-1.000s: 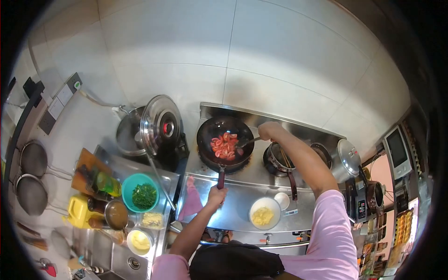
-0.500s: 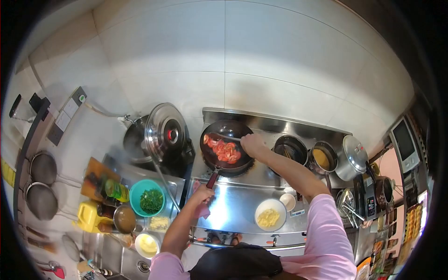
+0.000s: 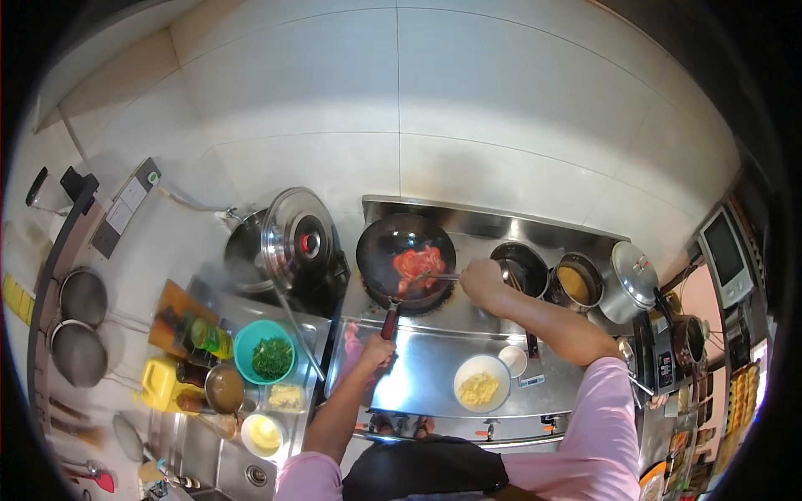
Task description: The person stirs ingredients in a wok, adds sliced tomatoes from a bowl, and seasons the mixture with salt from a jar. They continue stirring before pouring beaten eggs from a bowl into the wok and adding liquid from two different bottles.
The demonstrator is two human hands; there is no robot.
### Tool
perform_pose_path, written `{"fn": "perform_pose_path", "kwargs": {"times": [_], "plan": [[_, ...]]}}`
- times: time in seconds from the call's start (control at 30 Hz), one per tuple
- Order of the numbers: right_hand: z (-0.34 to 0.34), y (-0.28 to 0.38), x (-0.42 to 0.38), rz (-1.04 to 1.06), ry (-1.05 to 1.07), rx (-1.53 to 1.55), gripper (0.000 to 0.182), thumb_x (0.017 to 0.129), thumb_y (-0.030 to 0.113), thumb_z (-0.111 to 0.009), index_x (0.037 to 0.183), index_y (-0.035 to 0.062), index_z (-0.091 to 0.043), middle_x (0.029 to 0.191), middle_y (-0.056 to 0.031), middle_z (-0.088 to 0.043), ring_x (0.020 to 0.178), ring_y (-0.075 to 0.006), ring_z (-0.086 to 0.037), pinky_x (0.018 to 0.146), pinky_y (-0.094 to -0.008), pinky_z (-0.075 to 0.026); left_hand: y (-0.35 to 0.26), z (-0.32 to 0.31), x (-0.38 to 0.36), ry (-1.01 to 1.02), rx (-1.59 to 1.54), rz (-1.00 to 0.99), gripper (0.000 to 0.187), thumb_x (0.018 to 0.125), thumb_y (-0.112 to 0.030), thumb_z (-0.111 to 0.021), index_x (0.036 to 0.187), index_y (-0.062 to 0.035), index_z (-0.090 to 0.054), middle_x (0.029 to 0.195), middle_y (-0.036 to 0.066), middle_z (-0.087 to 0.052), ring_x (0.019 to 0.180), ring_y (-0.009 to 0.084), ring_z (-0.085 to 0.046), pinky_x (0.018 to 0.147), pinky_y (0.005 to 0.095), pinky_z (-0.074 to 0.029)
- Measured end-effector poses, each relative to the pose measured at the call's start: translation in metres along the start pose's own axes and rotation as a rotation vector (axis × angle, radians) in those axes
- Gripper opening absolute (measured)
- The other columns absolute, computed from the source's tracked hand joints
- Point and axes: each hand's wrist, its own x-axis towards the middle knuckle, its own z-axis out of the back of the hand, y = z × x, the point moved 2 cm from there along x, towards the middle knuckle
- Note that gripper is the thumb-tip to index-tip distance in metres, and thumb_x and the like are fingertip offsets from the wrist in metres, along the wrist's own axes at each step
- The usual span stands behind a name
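Observation:
A dark wok point(image 3: 383, 250) stands on the stove with red, sliced food point(image 3: 418, 264) in its right half. My left hand point(image 3: 377, 351) is closed round the wok's handle point(image 3: 389, 322). My right hand point(image 3: 482, 282), to the right of the wok, grips a metal utensil point(image 3: 447, 276) whose tip is in the red food. A pink cloth point(image 3: 352, 341) lies just left of my left hand. In front of the stove's burners are a white bowl with yellow food point(image 3: 479, 389) and a small white cup point(image 3: 514, 360).
Right of the wok stand a dark pan point(image 3: 525, 260), a pot of brown liquid point(image 3: 576, 280) and a lidded pot point(image 3: 633, 280). On the left are a large pot with a tilted lid point(image 3: 288, 238), a teal bowl of greens point(image 3: 266, 353), a yellow jug point(image 3: 159, 386) and a sink point(image 3: 238, 463).
My right hand has moved right and down with the utensil. The red food has shifted right and is bunched together. My left hand remains on the wok's handle, slightly further right.

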Motion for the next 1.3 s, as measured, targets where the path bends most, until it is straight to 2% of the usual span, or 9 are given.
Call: {"fn": "perform_pose_path", "kwargs": {"times": [0.23,0.33,0.43,0.63,0.83,0.93,1.03,1.23,1.3], "plan": [[-0.059,-0.002,0.025,-0.311,-0.059,0.449,0.021,0.085,0.014,-0.057,0.097,0.0050,-0.072,0.095,-0.0212,-0.071,0.093,-0.0336,-0.070,0.077,-0.0461,-0.056,-0.010,-0.002,-0.013,0.017,-0.040,0.023,0.019,0.081,-0.007,-0.068,0.091,-0.0035,-0.052,0.064,0.004,-0.052,0.045,0.0131,-0.049,0.036,0.0309,-0.038],[-0.119,0.016,0.046,-0.264,-0.155,0.588,0.024,0.085,0.016,-0.058,0.097,-0.0003,-0.071,0.088,-0.0206,-0.071,0.079,-0.0340,-0.072,0.069,-0.0463,-0.057,-0.011,-0.003,-0.011,0.001,-0.030,0.021,0.019,0.081,-0.008,-0.068,0.091,-0.0034,-0.053,0.065,0.003,-0.052,0.045,0.0132,-0.049,0.036,0.0311,-0.038],[-0.122,0.024,0.037,-0.331,0.102,1.029,0.024,0.086,0.015,-0.055,0.091,-0.0034,-0.069,0.076,-0.0221,-0.069,0.064,-0.0338,-0.070,0.058,-0.0465,-0.055,-0.009,-0.004,-0.010,0.011,-0.052,0.019,0.018,0.081,-0.009,-0.069,0.089,-0.0041,-0.053,0.066,0.003,-0.052,0.045,0.0130,-0.049,0.036,0.0310,-0.038],[-0.131,-0.016,0.032,-0.201,0.106,0.927,0.027,0.092,0.017,-0.050,0.096,-0.0039,-0.066,0.056,-0.0149,-0.058,0.041,-0.0241,-0.056,0.041,-0.0391,-0.045,-0.006,-0.005,-0.009,0.009,-0.055,0.037,0.015,0.082,-0.012,-0.070,0.083,-0.0045,-0.056,0.064,0.003,-0.052,0.044,0.0130,-0.049,0.037,0.0303,-0.039],[-0.141,0.006,0.023,-0.136,0.202,1.149,0.027,0.089,0.016,-0.048,0.095,-0.0007,-0.069,0.073,-0.0213,-0.069,0.059,-0.0340,-0.069,0.054,-0.0446,-0.055,-0.007,-0.006,-0.007,0.002,-0.051,0.030,0.015,0.082,-0.012,-0.070,0.081,-0.0031,-0.057,0.063,0.003,-0.052,0.044,0.0128,-0.049,0.036,0.0302,-0.039],[-0.117,-0.013,-0.016,-0.112,0.042,0.586,0.029,0.088,0.014,-0.047,0.102,0.0014,-0.069,0.092,-0.0237,-0.071,0.084,-0.0366,-0.072,0.071,-0.0477,-0.057,-0.009,-0.009,-0.013,-0.004,-0.053,0.038,0.015,0.082,-0.012,-0.070,0.082,-0.0032,-0.057,0.063,0.003,-0.052,0.044,0.0125,-0.049,0.036,0.0300,-0.040],[-0.095,-0.020,-0.034,-0.302,0.120,0.589,0.031,0.088,0.015,-0.047,0.107,0.0034,-0.069,0.106,-0.0237,-0.069,0.100,-0.0384,-0.068,0.083,-0.0486,-0.054,-0.013,-0.012,-0.016,-0.020,-0.040,0.049,0.016,0.082,-0.012,-0.070,0.084,-0.0035,-0.057,0.064,0.003,-0.053,0.044,0.0123,-0.049,0.036,0.0298,-0.040],[-0.136,0.010,-0.002,-0.165,0.128,0.898,0.029,0.089,0.016,-0.048,0.106,0.0064,-0.069,0.099,-0.0263,-0.069,0.093,-0.0407,-0.068,0.082,-0.0512,-0.053,-0.009,-0.015,-0.013,-0.024,-0.041,0.032,0.018,0.081,-0.011,-0.070,0.087,-0.0031,-0.055,0.065,0.004,-0.054,0.044,0.0121,-0.049,0.035,0.0299,-0.040],[-0.131,-0.003,-0.017,-0.124,0.158,0.691,0.032,0.088,0.018,-0.048,0.108,0.0038,-0.069,0.103,-0.0252,-0.069,0.096,-0.0403,-0.068,0.083,-0.0507,-0.053,-0.009,-0.015,-0.013,-0.022,-0.046,0.021,0.017,0.081,-0.010,-0.070,0.088,-0.0032,-0.055,0.065,0.004,-0.054,0.044,0.0121,-0.049,0.036,0.0300,-0.040]]}}
